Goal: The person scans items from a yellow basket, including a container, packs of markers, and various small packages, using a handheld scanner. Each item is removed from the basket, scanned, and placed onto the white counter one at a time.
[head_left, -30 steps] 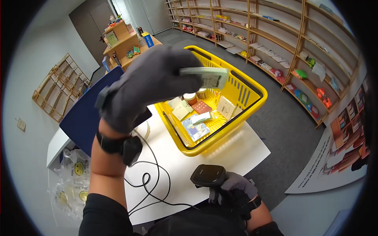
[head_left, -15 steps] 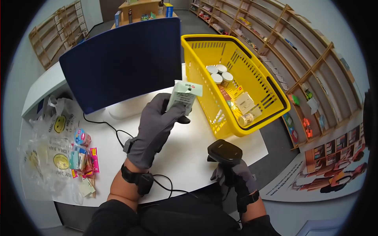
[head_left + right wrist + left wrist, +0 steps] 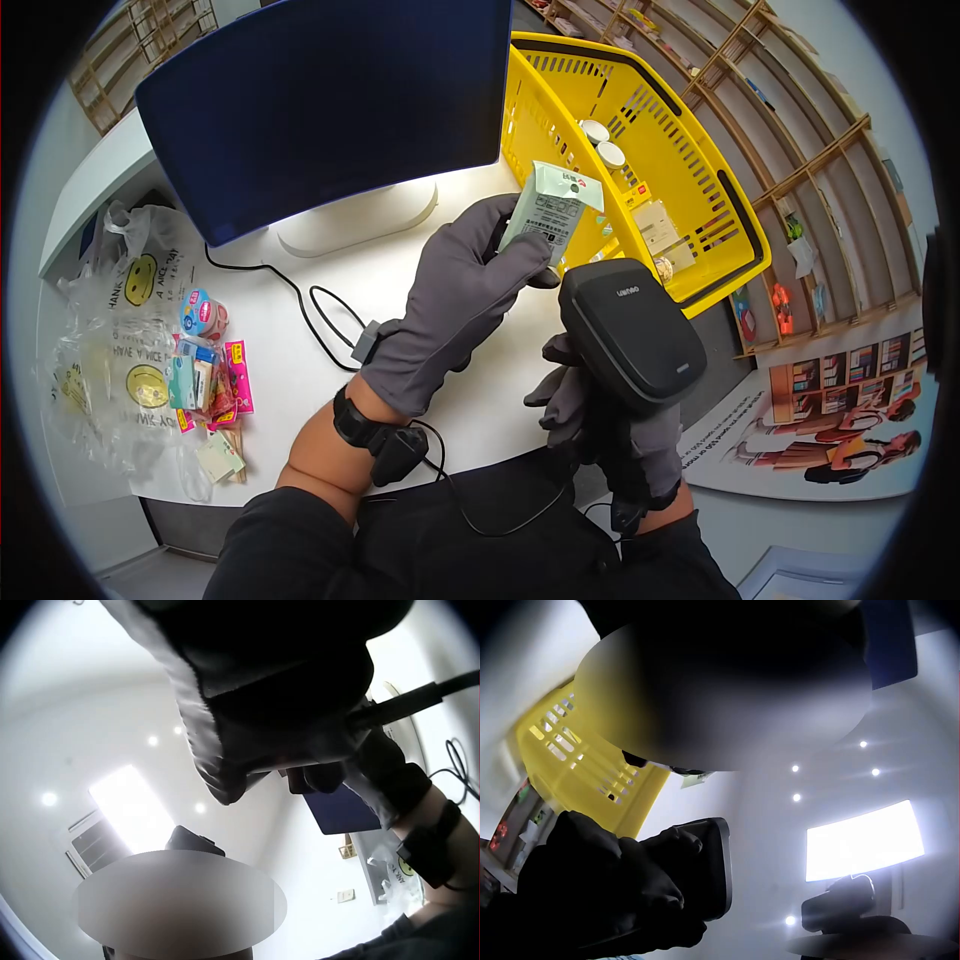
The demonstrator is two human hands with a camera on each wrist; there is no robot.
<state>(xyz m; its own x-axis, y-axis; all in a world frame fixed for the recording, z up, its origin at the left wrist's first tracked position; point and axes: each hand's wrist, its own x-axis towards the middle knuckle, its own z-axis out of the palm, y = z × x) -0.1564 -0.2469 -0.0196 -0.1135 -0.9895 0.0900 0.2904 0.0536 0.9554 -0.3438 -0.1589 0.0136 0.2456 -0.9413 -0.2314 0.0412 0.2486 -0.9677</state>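
My gloved left hand [image 3: 450,290] pinches a pale green hang-tab packet [image 3: 555,205] between thumb and fingers. Small printed text faces up on it, below the hang hole. Close to the packet, my gloved right hand [image 3: 640,440] grips a black handheld barcode scanner [image 3: 632,335] by its handle, with its broad top facing up. In the left wrist view the scanner [image 3: 716,862] shows side-on, and only a sliver of the packet [image 3: 694,780] shows. A cable [image 3: 420,701] leads from the scanner's handle in the right wrist view.
A yellow basket [image 3: 720,230] with white-lidded jars [image 3: 610,155] and boxes stands behind the scanner. A monitor [image 3: 330,110] stands at the back left. Clear plastic bags [image 3: 120,330] and several small packaged goods [image 3: 210,380] lie at the left. A black cord [image 3: 300,310] crosses the white table.
My left hand has brought the packet down from over the basket, then toward the scanner. My right hand has raised the scanner up to the packet. The head view has turned left and down.
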